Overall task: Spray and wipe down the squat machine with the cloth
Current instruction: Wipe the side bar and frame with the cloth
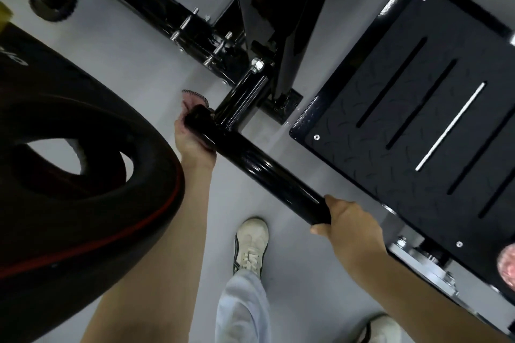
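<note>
Wipe stage, judging by grip: left hand point(195, 145) clamps pink cloth point(192, 99) round far end of squat machine bar point(267, 170), fingers curled; right hand point(352, 221) fingers wrapped on near end, probably steadying bar.

Smooth grey floor point(145, 78) — black, red-striped weight plate point(69, 189) at left.

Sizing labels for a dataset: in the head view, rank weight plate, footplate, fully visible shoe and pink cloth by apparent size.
1-2. weight plate and footplate: alike, both cropped, plate nearer the camera; unranked.
3. fully visible shoe
4. pink cloth, partly hidden.
</note>
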The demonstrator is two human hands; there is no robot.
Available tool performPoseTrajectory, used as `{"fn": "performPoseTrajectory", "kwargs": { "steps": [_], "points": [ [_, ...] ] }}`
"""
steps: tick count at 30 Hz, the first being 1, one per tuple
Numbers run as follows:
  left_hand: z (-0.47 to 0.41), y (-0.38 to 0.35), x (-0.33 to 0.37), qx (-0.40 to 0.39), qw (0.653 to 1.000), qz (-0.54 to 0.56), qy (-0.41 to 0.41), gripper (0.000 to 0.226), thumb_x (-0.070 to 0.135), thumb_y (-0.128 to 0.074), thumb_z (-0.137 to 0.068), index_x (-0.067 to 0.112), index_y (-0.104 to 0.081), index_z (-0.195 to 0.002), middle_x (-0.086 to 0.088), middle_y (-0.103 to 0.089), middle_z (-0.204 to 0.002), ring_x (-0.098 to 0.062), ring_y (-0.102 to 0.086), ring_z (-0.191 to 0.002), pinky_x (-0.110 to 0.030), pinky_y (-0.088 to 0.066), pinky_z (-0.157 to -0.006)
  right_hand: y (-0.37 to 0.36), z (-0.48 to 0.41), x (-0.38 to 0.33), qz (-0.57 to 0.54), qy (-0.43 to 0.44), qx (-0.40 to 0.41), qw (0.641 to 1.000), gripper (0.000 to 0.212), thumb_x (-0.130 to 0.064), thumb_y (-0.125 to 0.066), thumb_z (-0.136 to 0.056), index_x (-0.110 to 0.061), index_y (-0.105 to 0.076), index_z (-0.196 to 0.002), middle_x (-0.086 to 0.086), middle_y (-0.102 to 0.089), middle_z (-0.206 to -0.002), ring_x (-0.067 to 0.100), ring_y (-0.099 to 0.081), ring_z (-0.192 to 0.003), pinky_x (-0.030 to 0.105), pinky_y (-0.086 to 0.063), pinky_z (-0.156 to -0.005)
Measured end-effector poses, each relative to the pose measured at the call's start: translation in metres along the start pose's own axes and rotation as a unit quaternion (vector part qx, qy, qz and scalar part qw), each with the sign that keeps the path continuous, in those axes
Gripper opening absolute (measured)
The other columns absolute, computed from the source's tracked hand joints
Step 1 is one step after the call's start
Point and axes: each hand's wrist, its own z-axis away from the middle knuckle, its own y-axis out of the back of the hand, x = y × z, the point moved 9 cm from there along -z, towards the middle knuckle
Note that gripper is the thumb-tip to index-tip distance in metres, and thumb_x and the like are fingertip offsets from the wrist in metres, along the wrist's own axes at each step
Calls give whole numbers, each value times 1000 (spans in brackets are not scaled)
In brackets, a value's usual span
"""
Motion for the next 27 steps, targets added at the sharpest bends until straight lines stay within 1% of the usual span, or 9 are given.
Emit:
{"fn": "performPoseTrajectory", "kwargs": {
  "steps": [3,9,12,15,20,23,24,25,27],
  "points": [
    [42,-4,-20,62,994,-25,90,47,64,-52,-85,21,-65,-99,-2,-69,-94,-23,-64,-96,-39,-50,-93,3,5,-4,-2,2,9,1000,45,-48,-55,-90,-17,-44,-121,2,-61,-109,18,-59,-103,25,-48,-73],
    [124,2,-86,101,967,-105,209,38,40,-22,-98,24,-36,-67,1,-43,-41,-20,-37,-62,-30,-30,-64,3,6,-4,-17,-10,-2,1000,44,-44,-58,-90,-13,-46,-119,6,-60,-109,21,-59,-103,30,-50,-77],
    [95,1,-45,125,976,-112,138,41,61,-28,-95,28,-53,-97,5,-60,-87,-19,-54,-95,-39,-37,-91,0,3,-1,-6,-12,3,1000,47,-44,-59,-89,-12,-46,-122,6,-60,-111,20,-60,-103,30,-52,-76],
    [74,-10,-4,126,981,-149,-2,61,65,-35,-91,37,-27,-145,10,-37,-148,-15,-34,-137,-47,-21,-115,-3,0,-2,-18,-6,5,1000,48,-42,-60,-91,-10,-46,-125,8,-59,-115,20,-59,-106,30,-51,-77],
    [125,-4,-71,97,945,-310,19,82,79,-21,-82,42,6,-150,1,-13,-160,-29,-34,-139,-58,-29,-111,-7,21,6,-39,68,73,994,73,-45,-43,-97,-8,-11,-152,10,-13,-158,21,-25,-142,31,-42,-102],
    [186,-4,-133,61,939,-307,144,61,61,-17,-98,28,-31,-148,-12,-69,-75,-14,-52,-44,-32,-39,-52,-26,50,33,-36,69,147,986,78,-44,-55,-91,0,-25,-149,18,-19,-157,31,-34,-139,38,-31,-111],
    [194,-4,-140,74,939,-282,180,57,56,-16,-99,22,-58,-117,-5,-50,-41,-12,-35,-29,-27,-28,-48,-32,58,46,-30,58,171,983,76,-42,-62,-87,2,-37,-143,22,-31,-151,35,-45,-131,40,-32,-108],
    [193,-5,-136,80,941,-257,203,52,53,-17,-100,24,-55,-79,4,-32,-29,-12,-25,-23,-26,-23,-49,-39,64,61,-24,47,184,982,73,-40,-67,-82,3,-46,-138,24,-41,-145,36,-54,-123,42,-37,-103],
    [167,-8,-102,91,958,-215,168,42,56,-19,-97,31,-32,-66,11,-30,-26,-11,-26,-19,-28,-24,-55,-51,74,87,-9,35,202,979,68,-36,-65,-80,4,-51,-133,25,-49,-138,37,-59,-116,43,-44,-96]
  ]
}}
